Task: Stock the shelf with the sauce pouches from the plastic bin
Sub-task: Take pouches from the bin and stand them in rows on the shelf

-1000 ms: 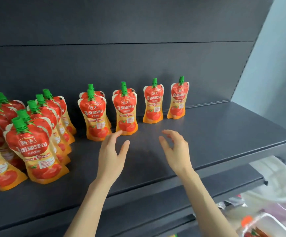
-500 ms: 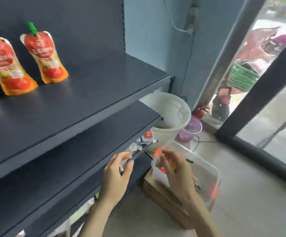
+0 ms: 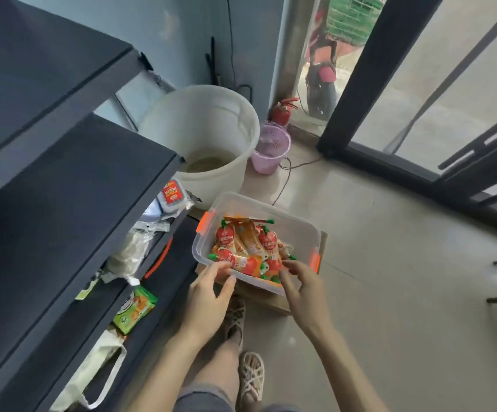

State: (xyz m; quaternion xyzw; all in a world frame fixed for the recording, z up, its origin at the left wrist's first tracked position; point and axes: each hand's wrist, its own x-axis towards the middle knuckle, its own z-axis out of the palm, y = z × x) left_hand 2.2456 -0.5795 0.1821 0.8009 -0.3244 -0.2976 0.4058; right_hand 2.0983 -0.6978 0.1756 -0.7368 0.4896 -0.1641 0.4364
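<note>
The plastic bin (image 3: 289, 226) sits on a cardboard box (image 3: 266, 301) on the floor, just beside the dark shelf (image 3: 63, 188), and the sauce pouches (image 3: 251, 245) lie jumbled inside it. My left hand (image 3: 208, 295) is at the near rim, its fingers (image 3: 222, 270) loosely spread, tips touching the nearest pouch (image 3: 242, 261), which lies flat along the near wall. My right hand (image 3: 303, 289) reaches in at the near right corner, fingers (image 3: 293, 266) curled over the pile; I cannot tell whether they pinch 1. A white bucket (image 3: 211, 126) stands behind the bin.
</note>
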